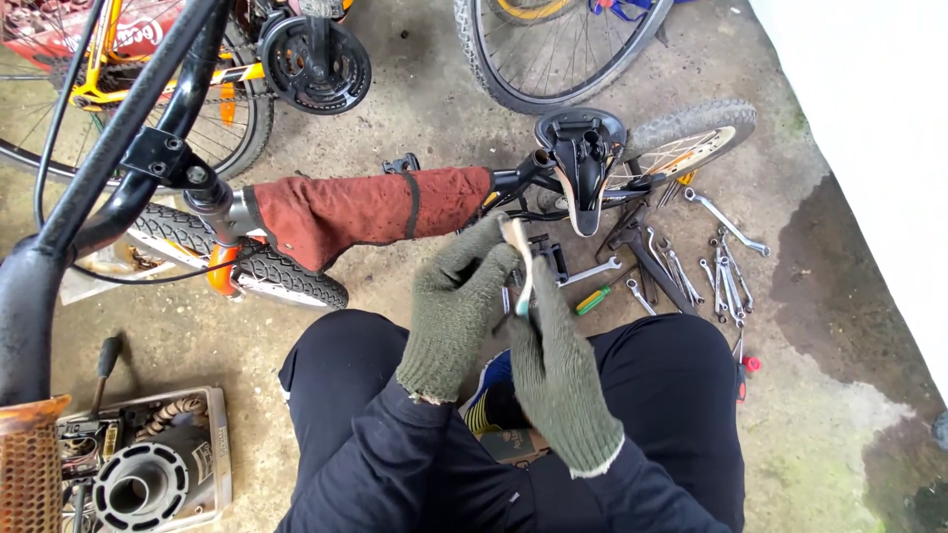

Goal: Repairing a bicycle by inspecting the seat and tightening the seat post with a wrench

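Observation:
Both my hands wear dark green knit gloves and meet above my knees. My right hand grips the lower part of a thin pale tool, perhaps a small brush, held upright. My left hand pinches the tool's pale upper tip with its fingertips. Just beyond my hands lies a small bicycle on its side, its frame wrapped in a red cloth pad and its black saddle turned upward.
Several wrenches and a green-handled screwdriver lie on the concrete at right. A red-handled tool lies by my right knee. A box of parts sits at lower left. Black handlebars and other bicycle wheels crowd the top.

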